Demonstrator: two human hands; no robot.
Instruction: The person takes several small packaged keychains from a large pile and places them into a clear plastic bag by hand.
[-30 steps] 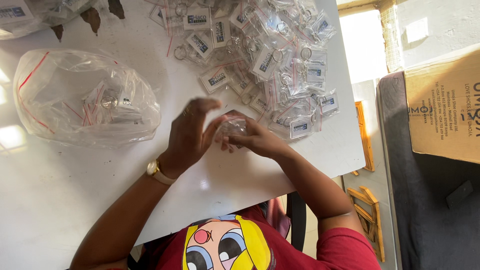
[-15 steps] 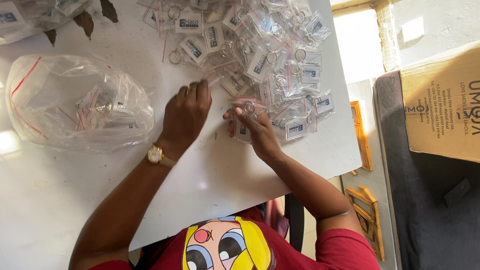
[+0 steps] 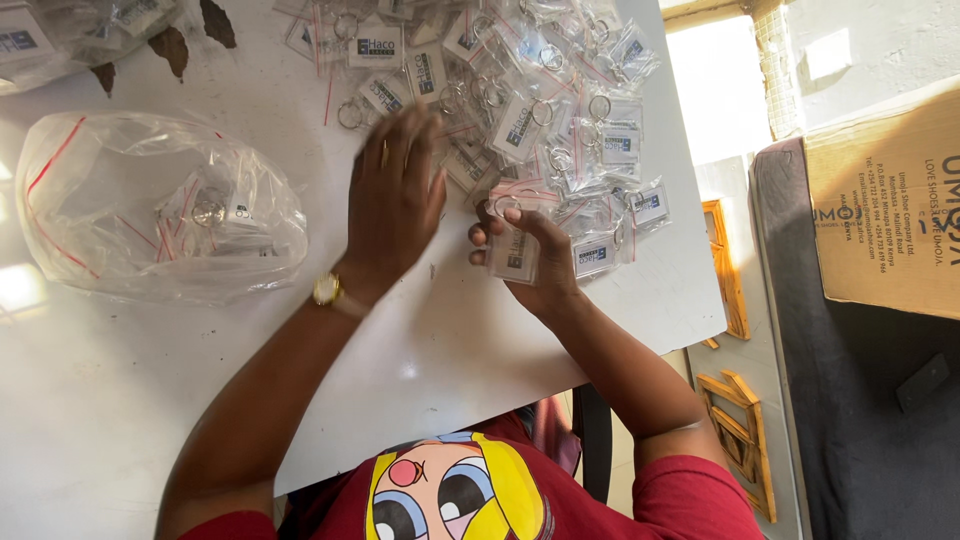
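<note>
Meanwhile, right hand [image 3: 535,255] closed around 1 bagged keychain [image 3: 512,250], left hand [image 3: 392,195] flat.

A small packing workshop: white table [image 3: 450,340] heaped with bagged keyrings [image 3: 540,110], cardboard box [image 3: 890,210] beside

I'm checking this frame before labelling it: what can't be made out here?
- Head view: the left hand is motion-blurred, and its fingertips cover whatever they touch in the pile of bagged keyrings.
- The right hand covers part of the bagged keyring it holds.
- The large plastic bag is crinkled and glary, so its contents can't be counted.
</note>
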